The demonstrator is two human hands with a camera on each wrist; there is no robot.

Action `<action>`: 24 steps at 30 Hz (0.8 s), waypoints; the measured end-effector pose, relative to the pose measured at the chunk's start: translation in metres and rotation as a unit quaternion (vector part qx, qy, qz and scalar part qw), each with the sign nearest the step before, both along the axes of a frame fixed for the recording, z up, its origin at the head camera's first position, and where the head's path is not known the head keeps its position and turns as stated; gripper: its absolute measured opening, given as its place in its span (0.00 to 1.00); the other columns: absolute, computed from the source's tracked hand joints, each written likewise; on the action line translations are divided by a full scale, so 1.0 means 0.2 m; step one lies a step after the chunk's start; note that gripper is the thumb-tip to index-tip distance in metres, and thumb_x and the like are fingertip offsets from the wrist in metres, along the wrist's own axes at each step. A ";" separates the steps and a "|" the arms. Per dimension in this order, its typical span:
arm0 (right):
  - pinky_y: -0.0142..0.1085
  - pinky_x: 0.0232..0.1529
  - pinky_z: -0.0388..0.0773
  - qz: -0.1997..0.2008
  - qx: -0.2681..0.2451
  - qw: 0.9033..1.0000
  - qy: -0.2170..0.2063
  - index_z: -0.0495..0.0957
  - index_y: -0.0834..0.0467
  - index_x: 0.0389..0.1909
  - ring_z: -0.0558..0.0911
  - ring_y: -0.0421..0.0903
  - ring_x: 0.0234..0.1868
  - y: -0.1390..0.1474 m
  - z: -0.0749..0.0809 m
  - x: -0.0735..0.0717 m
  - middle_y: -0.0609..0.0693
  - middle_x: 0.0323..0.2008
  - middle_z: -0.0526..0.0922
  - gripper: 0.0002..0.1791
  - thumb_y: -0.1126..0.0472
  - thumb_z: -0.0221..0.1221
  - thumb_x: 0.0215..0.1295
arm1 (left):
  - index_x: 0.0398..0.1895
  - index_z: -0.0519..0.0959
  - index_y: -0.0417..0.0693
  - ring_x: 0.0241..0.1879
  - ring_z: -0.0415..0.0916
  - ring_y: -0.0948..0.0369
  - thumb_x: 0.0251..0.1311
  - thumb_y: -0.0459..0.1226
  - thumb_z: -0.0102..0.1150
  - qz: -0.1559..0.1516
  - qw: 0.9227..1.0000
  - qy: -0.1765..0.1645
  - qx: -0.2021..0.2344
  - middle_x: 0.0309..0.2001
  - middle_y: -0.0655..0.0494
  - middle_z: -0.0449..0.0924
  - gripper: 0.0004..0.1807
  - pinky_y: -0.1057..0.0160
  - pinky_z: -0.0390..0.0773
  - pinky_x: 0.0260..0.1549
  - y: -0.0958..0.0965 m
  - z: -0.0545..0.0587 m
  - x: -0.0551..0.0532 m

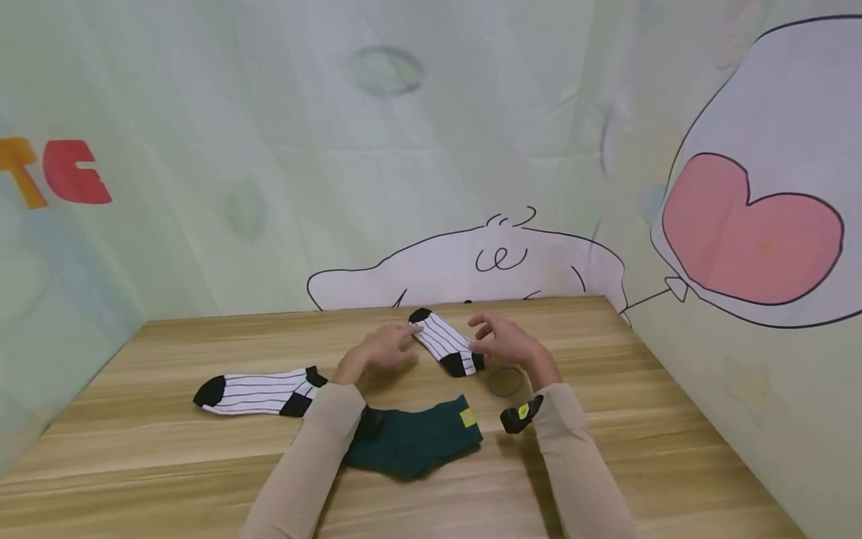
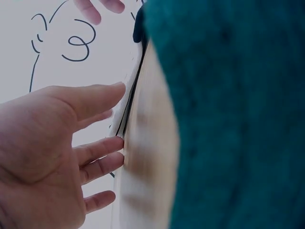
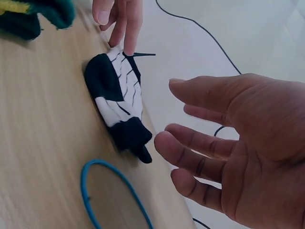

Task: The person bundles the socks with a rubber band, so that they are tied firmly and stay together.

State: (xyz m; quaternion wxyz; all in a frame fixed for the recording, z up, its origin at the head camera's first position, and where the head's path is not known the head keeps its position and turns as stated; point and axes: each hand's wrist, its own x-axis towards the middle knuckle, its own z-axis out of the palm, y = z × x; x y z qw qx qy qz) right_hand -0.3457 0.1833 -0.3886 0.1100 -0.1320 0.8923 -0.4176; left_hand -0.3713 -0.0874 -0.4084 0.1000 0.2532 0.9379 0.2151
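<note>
A white sock with black stripes, toe and heel [image 1: 441,337] lies flat near the table's far edge. My left hand [image 1: 389,347] is at its toe end, the fingertips overlapping its edge in the head view. On the other side, by the cuff, my right hand [image 1: 509,342] hovers with fingers spread and slightly bent. The right wrist view shows a gap between those fingers and the black cuff [image 3: 132,133]. Both palms face inward. A dark green sock [image 1: 424,440] with a yellow patch lies nearer, partly behind the left forearm; it looms large in the left wrist view.
A matching striped sock [image 1: 259,393] lies to the left, its cuff end beside the left sleeve. A thin ring-shaped band [image 1: 505,381], blue in the right wrist view, rests by the right wrist. A printed cloth backdrop [image 1: 417,172] rises behind the wooden table [image 1: 640,449].
</note>
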 end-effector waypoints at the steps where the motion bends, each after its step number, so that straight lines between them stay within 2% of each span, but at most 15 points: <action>1: 0.47 0.50 0.77 -0.006 0.004 1.000 -0.002 0.69 0.62 0.65 0.82 0.53 0.41 -0.01 0.00 0.00 0.63 0.55 0.77 0.26 0.62 0.62 0.69 | 0.74 0.64 0.45 0.71 0.56 0.41 0.70 0.42 0.55 0.000 1.000 -0.002 -0.007 0.72 0.38 0.61 0.31 0.37 0.57 0.66 0.00 0.00 0.00; 8: 0.47 0.50 0.78 -0.021 0.018 1.000 -0.016 0.71 0.62 0.62 0.82 0.52 0.44 -0.03 -0.04 0.00 0.61 0.54 0.79 0.24 0.61 0.64 0.68 | 0.69 0.71 0.45 0.70 0.54 0.41 0.68 0.43 0.58 0.011 1.000 -0.026 -0.013 0.71 0.38 0.60 0.28 0.36 0.53 0.66 -0.01 0.01 0.03; 15: 0.46 0.52 0.78 -0.031 0.037 0.999 -0.007 0.72 0.60 0.61 0.80 0.53 0.49 -0.03 -0.09 -0.03 0.61 0.54 0.80 0.23 0.63 0.65 0.66 | 0.61 0.76 0.46 0.68 0.55 0.40 0.66 0.41 0.62 0.019 0.999 -0.031 -0.001 0.72 0.36 0.58 0.21 0.35 0.54 0.65 -0.02 0.03 0.04; 18: 0.46 0.51 0.78 -0.037 0.037 0.999 -0.008 0.73 0.61 0.60 0.80 0.53 0.49 -0.03 -0.11 -0.04 0.61 0.52 0.81 0.23 0.63 0.65 0.66 | 0.58 0.77 0.47 0.66 0.58 0.42 0.65 0.41 0.63 0.021 0.999 -0.038 0.001 0.71 0.38 0.60 0.19 0.37 0.56 0.64 -0.02 0.03 0.04; 20: 0.46 0.51 0.77 -0.041 0.044 0.998 -0.002 0.73 0.62 0.58 0.80 0.53 0.48 -0.02 -0.12 -0.04 0.60 0.51 0.81 0.22 0.62 0.66 0.65 | 0.56 0.78 0.48 0.63 0.60 0.44 0.65 0.42 0.64 0.022 0.999 -0.044 0.002 0.68 0.41 0.65 0.18 0.41 0.59 0.63 -0.03 0.03 0.04; 24: 0.47 0.52 0.76 -0.057 0.068 0.996 0.011 0.75 0.63 0.55 0.80 0.53 0.48 -0.01 -0.12 -0.03 0.60 0.48 0.81 0.21 0.61 0.67 0.64 | 0.48 0.80 0.49 0.55 0.64 0.48 0.64 0.42 0.66 0.015 0.999 -0.044 0.000 0.54 0.49 0.74 0.13 0.46 0.63 0.56 -0.02 0.04 0.04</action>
